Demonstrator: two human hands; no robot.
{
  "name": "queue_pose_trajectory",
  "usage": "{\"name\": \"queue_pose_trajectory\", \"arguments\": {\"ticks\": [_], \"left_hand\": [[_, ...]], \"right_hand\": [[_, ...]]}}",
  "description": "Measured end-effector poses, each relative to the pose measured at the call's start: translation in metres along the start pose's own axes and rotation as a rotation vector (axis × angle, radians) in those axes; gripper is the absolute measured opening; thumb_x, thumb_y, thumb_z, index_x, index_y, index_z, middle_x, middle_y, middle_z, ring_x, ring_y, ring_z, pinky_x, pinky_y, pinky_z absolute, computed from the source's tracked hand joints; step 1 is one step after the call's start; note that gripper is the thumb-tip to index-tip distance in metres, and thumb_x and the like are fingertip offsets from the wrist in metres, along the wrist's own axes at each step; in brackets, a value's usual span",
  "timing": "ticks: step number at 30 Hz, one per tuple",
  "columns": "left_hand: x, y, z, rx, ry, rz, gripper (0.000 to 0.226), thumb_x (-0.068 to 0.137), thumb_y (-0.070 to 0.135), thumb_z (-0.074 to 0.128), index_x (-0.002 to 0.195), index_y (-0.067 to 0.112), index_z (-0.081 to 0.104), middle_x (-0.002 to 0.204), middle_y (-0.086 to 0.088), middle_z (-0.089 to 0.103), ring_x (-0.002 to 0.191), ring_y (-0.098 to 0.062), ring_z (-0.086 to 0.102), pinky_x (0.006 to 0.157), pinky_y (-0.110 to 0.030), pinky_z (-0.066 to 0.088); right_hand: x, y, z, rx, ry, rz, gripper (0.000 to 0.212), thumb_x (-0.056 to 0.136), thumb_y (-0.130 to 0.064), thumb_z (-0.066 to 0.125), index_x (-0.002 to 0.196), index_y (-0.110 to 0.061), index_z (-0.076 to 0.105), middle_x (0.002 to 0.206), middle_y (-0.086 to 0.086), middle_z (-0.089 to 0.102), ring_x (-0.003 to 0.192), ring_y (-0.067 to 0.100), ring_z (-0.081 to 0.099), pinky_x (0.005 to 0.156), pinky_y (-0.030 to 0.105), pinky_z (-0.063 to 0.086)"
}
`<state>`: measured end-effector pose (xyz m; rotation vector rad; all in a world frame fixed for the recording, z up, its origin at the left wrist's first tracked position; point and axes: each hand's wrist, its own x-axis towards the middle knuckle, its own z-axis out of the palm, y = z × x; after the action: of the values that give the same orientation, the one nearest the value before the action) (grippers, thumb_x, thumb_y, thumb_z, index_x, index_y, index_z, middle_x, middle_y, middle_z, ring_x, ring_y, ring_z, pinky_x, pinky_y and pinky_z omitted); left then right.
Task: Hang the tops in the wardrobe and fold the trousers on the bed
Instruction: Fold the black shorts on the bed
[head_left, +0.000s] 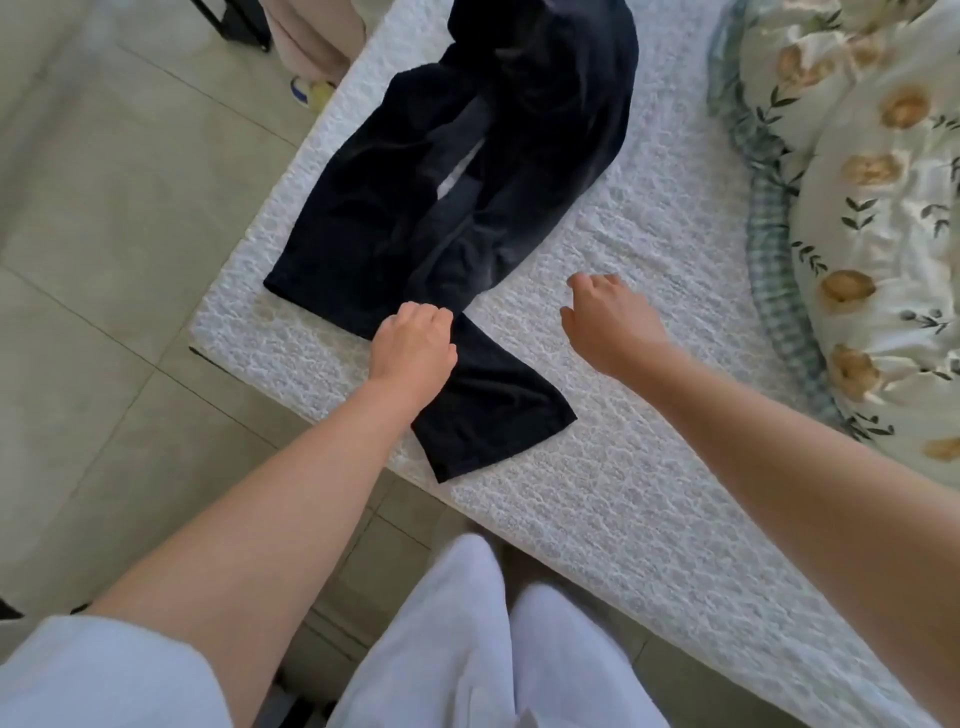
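One pair of dark trousers (498, 171) is found spread on the bed (649, 218) near its corner, waist farthest away, hems nearest; the folding step is judged to be in hand and barely begun. One leg is laid straight; the other is kinked beneath the left hand (415, 345), its hem turned out toward the bed's edge. That hand's fingers are curled down onto the kink, and the cloth appears to be gripped; the right hand (608, 322) is held over bare cover, fingers loosely bent, nothing held. Next, the kinked leg would need drawing straight and laying over its neighbour. The cloth is soft, matt and limp; the bed's cover is white and puckered; a glossy floral quilt (883, 208) with checked border is bunched alongside.
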<state>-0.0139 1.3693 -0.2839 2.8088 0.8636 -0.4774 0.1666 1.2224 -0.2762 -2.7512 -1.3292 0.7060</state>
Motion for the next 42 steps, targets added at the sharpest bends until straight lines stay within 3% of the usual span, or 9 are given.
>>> {"name": "queue_pose_trajectory", "arguments": {"ticks": [12,16,19,23,26,31,35,39,42], "left_hand": [[0.219,-0.051,0.018,-0.014,0.049,-0.053,0.071,0.095,0.037,0.058,0.152,0.01,0.024,0.161,-0.009,0.02,0.149,-0.033,0.014,0.119,-0.049,0.02],[0.271,-0.065,0.02,-0.144,-0.083,-0.186,0.091,0.092,0.049,0.06,0.157,0.022,0.002,0.165,-0.005,0.002,0.15,-0.038,0.006,0.118,-0.058,0.016],[0.292,-0.068,0.028,-0.139,-0.159,-0.206,0.1,0.088,0.053,0.063,0.156,0.028,-0.006,0.165,-0.004,-0.003,0.148,-0.04,0.011,0.115,-0.059,0.023],[0.299,-0.072,0.034,-0.173,-0.122,-0.185,0.09,0.095,0.031,0.062,0.157,0.025,-0.003,0.161,-0.01,0.02,0.131,-0.039,0.044,0.099,-0.049,0.042],[0.299,-0.074,0.033,-0.16,-0.051,-0.16,0.083,0.095,0.004,0.051,0.158,0.028,0.001,0.12,-0.015,0.056,0.093,-0.032,0.054,0.08,-0.042,0.043],[0.285,-0.067,0.027,-0.213,0.016,-0.1,0.063,0.102,0.024,0.037,0.156,0.039,0.008,0.089,-0.014,0.062,0.078,-0.032,0.054,0.078,-0.043,0.039],[0.253,-0.047,0.035,-0.307,-0.118,-0.041,0.051,0.103,0.044,0.033,0.152,0.046,0.019,0.118,-0.019,0.066,0.102,-0.042,0.059,0.091,-0.044,0.041],[0.203,-0.027,0.049,-0.268,-0.275,0.05,0.049,0.101,0.05,0.036,0.149,0.051,0.024,0.128,-0.009,0.064,0.114,-0.039,0.057,0.093,-0.041,0.043],[0.152,-0.012,0.053,-0.214,-0.349,0.116,0.048,0.101,0.048,0.039,0.148,0.05,0.028,0.123,-0.006,0.066,0.111,-0.032,0.06,0.092,-0.038,0.045]], "right_hand": [[0.159,0.033,0.034,0.119,-0.001,0.241,0.04,0.101,-0.032,0.042,0.131,-0.005,0.043,0.129,0.014,0.054,0.12,0.032,0.047,0.084,0.041,0.046],[0.204,0.036,0.036,0.564,-0.01,0.5,0.058,0.1,-0.036,0.048,0.144,-0.006,0.026,0.117,0.015,0.056,0.105,0.032,0.057,0.075,0.039,0.045],[0.234,0.034,0.039,0.926,-0.006,0.724,0.068,0.099,-0.038,0.051,0.147,-0.005,0.017,0.14,0.019,0.045,0.12,0.035,0.053,0.083,0.036,0.045],[0.256,0.025,0.052,1.113,0.008,0.798,0.078,0.096,-0.035,0.057,0.15,-0.005,0.009,0.149,0.016,0.036,0.13,0.034,0.046,0.103,0.046,0.045],[0.259,0.02,0.055,1.14,0.007,0.74,0.074,0.097,-0.014,0.051,0.152,-0.021,0.002,0.149,0.008,0.038,0.124,0.03,0.05,0.1,0.044,0.048],[0.245,0.012,0.053,1.192,-0.016,0.504,0.072,0.096,0.0,0.029,0.152,-0.039,0.006,0.141,-0.005,0.042,0.116,0.02,0.052,0.088,0.031,0.049],[0.216,0.013,0.054,1.058,0.038,0.502,0.075,0.092,0.007,0.022,0.151,-0.039,0.023,0.132,-0.009,0.05,0.095,0.011,0.051,0.07,0.015,0.044],[0.154,0.013,0.061,0.979,0.089,0.452,0.078,0.09,0.008,0.021,0.148,-0.043,0.03,0.128,-0.013,0.05,0.11,0.012,0.052,0.087,0.026,0.047],[0.091,0.011,0.071,0.967,0.071,0.437,0.072,0.093,0.008,0.023,0.148,-0.039,0.031,0.125,-0.011,0.05,0.109,0.009,0.051,0.082,0.017,0.042]]}}
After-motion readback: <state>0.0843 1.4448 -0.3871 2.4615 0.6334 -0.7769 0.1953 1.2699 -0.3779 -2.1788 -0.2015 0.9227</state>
